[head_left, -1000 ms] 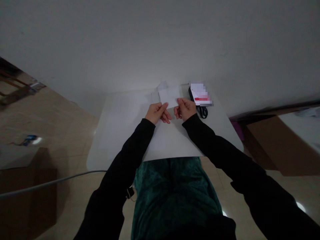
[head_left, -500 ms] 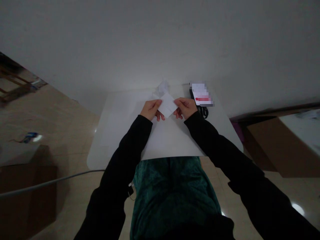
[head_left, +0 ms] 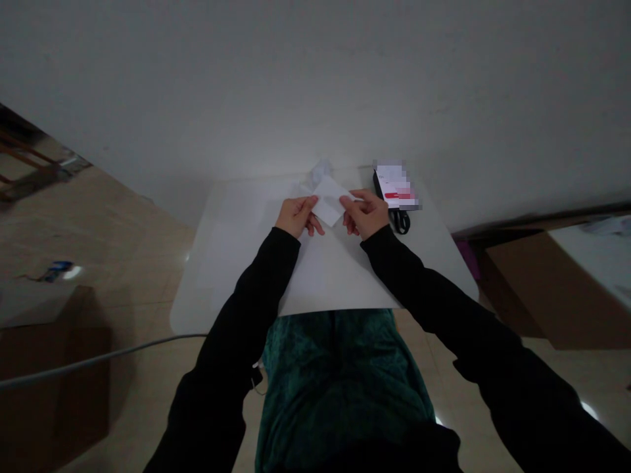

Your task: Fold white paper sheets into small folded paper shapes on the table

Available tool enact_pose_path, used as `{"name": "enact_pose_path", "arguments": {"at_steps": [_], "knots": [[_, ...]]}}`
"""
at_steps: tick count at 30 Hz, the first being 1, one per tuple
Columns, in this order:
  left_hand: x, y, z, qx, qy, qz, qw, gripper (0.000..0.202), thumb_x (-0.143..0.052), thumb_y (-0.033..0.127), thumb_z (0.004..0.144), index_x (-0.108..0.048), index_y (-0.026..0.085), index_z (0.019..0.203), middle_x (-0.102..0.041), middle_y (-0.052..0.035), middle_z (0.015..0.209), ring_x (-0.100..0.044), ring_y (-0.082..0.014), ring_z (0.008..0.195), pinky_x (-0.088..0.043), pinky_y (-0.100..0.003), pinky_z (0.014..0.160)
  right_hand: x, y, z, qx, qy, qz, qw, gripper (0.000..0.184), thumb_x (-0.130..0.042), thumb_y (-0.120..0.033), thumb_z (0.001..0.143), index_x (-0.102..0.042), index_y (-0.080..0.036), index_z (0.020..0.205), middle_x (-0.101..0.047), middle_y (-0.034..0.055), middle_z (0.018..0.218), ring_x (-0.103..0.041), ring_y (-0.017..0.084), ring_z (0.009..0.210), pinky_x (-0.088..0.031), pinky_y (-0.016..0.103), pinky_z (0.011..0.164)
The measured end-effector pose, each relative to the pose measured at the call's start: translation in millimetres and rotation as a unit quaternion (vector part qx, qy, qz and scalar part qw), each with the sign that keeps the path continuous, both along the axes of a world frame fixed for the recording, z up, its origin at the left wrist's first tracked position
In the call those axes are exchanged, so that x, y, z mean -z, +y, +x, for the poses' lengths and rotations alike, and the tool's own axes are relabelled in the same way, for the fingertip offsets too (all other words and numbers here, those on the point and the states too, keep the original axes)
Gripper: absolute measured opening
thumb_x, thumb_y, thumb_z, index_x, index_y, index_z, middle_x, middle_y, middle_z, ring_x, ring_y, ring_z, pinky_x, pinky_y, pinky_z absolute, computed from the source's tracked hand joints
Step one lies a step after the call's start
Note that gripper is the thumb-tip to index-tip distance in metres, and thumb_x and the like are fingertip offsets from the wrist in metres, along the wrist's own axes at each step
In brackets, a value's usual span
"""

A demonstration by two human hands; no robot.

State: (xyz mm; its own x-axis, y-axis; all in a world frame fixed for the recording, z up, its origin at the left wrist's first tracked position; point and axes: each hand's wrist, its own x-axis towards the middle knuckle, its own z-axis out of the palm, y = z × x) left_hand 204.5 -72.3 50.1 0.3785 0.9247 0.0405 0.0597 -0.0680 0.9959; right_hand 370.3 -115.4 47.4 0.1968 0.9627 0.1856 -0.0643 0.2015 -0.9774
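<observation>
A small folded sheet of white paper (head_left: pixel 329 205), turned like a diamond, is held above the table between both hands. My left hand (head_left: pixel 298 215) pinches its left corner between thumb and fingers. On the other side my right hand (head_left: pixel 365 211) is closed on the right part, its thumb lying on the upper face of the paper and its index finger along the far edge. Just behind it sits a crumpled, whitish, see-through piece (head_left: pixel 321 171), partly hidden by the paper; I cannot tell what it is made of.
The white table (head_left: pixel 246 263) stands against a grey wall (head_left: pixel 315 79). Right of my hands lies a phone-like device (head_left: pixel 393 187) with a lit, blurred screen and a black strap (head_left: pixel 402 222). Cardboard boxes (head_left: pixel 557 282) stand at right; a grey cable (head_left: pixel 108 358) runs in from the left.
My right thumb has slid inward onto the paper's face, and the right index finger has stretched out along its far edge. My left hand keeps its pinch almost unmoved.
</observation>
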Motion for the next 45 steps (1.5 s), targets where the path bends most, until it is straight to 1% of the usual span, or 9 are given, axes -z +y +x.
{"name": "enact_pose_path", "arguments": {"at_steps": [4, 10, 16, 23, 27, 31, 35, 41, 45], "knots": [[3.3, 1.0, 1.3, -0.038, -0.009, 0.015, 0.999, 0.057, -0.063, 0.068, 0.077, -0.059, 0.013, 0.067, -0.062, -0.0050, 0.045, -0.063, -0.0162, 0.040, -0.041, -0.018, 0.033, 5.1, -1.1, -0.1, -0.058, -0.025, -0.036, 0.997, 0.050, -0.071, -0.067, 0.069, -0.058, -0.018, 0.064, -0.054, -0.0039, 0.043, -0.043, 0.006, 0.032, -0.030, 0.021, 0.030], [-0.2, 1.4, 3.7, -0.076, -0.032, 0.029, 0.996, 0.050, -0.067, 0.059, 0.078, -0.062, 0.011, 0.068, -0.066, -0.0058, 0.056, -0.067, -0.0154, 0.047, -0.044, -0.017, 0.036, 10.6, 9.0, 9.7, -0.024, -0.006, -0.048, 0.999, 0.057, -0.065, -0.071, 0.072, -0.051, -0.020, 0.050, -0.047, -0.0037, 0.035, -0.039, 0.006, 0.030, -0.026, 0.019, 0.029], [3.6, 1.6, 5.3, -0.156, -0.013, 0.067, 0.985, 0.040, -0.073, 0.049, 0.074, -0.066, 0.009, 0.078, -0.075, -0.0125, 0.079, -0.064, -0.0109, 0.044, -0.032, -0.016, 0.029, 2.9, 6.9, 7.8, 0.002, 0.006, -0.018, 1.000, 0.059, -0.068, -0.073, 0.068, -0.050, -0.020, 0.049, -0.049, -0.0043, 0.037, -0.039, 0.006, 0.028, -0.026, 0.020, 0.028], [11.3, 6.4, 7.2, -0.179, -0.074, 0.045, 0.980, 0.039, -0.082, 0.043, 0.064, -0.063, 0.015, 0.083, -0.072, -0.0024, 0.069, -0.058, -0.0074, 0.040, -0.032, -0.016, 0.032, 4.5, 6.7, 8.7, -0.012, -0.019, -0.026, 0.999, 0.056, -0.063, -0.070, 0.075, -0.051, -0.020, 0.051, -0.050, -0.0039, 0.037, -0.041, 0.006, 0.031, -0.030, 0.019, 0.030], [13.2, 5.2, 12.0, -0.194, -0.120, 0.002, 0.974, 0.041, -0.081, 0.048, 0.064, -0.062, 0.018, 0.086, -0.067, 0.0030, 0.064, -0.055, -0.0055, 0.040, -0.025, -0.017, 0.031, 8.5, 8.8, 11.7, -0.031, -0.016, -0.021, 0.999, 0.055, -0.062, -0.067, 0.078, -0.052, -0.020, 0.051, -0.050, -0.0035, 0.037, -0.040, 0.006, 0.030, -0.029, 0.020, 0.030], [12.9, 2.8, 15.6, -0.228, -0.135, 0.030, 0.964, 0.038, -0.079, 0.048, 0.068, -0.062, 0.019, 0.084, -0.065, 0.0031, 0.068, -0.059, -0.0055, 0.047, -0.028, -0.017, 0.033, 8.3, 7.3, 9.3, -0.038, -0.016, -0.017, 0.999, 0.056, -0.063, -0.069, 0.077, -0.053, -0.020, 0.051, -0.051, -0.0026, 0.038, -0.041, 0.007, 0.032, -0.029, 0.021, 0.030], [11.8, 0.5, 17.7, -0.263, -0.162, 0.033, 0.950, 0.028, -0.078, 0.041, 0.072, -0.061, 0.020, 0.080, -0.062, 0.0049, 0.066, -0.051, -0.0025, 0.043, -0.027, -0.017, 0.034, 4.7, 2.2, 3.6, -0.049, -0.012, -0.005, 0.999, 0.057, -0.064, -0.069, 0.075, -0.054, -0.020, 0.048, -0.051, -0.0022, 0.039, -0.042, 0.007, 0.031, -0.029, 0.021, 0.030], [5.1, -4.6, 20.5, -0.272, -0.228, -0.024, 0.935, 0.024, -0.072, 0.023, 0.072, -0.050, 0.018, 0.066, -0.054, 0.0076, 0.059, -0.040, -0.0002, 0.039, -0.025, -0.015, 0.034, 6.0, 0.8, 0.7, -0.040, -0.016, -0.004, 0.999, 0.058, -0.062, -0.071, 0.075, -0.053, -0.020, 0.048, -0.051, -0.0020, 0.038, -0.043, 0.007, 0.031, -0.028, 0.021, 0.030], [1.4, -5.7, 16.6, -0.208, -0.174, -0.010, 0.962, 0.028, -0.067, 0.036, 0.079, -0.046, 0.020, 0.068, -0.053, 0.0067, 0.058, -0.040, -0.0021, 0.036, -0.026, -0.017, 0.033, 4.9, 2.1, 3.8, -0.024, -0.028, -0.014, 0.999, 0.060, -0.062, -0.073, 0.074, -0.047, -0.021, 0.047, -0.048, -0.0031, 0.036, -0.040, 0.006, 0.029, -0.027, 0.020, 0.029]]}}
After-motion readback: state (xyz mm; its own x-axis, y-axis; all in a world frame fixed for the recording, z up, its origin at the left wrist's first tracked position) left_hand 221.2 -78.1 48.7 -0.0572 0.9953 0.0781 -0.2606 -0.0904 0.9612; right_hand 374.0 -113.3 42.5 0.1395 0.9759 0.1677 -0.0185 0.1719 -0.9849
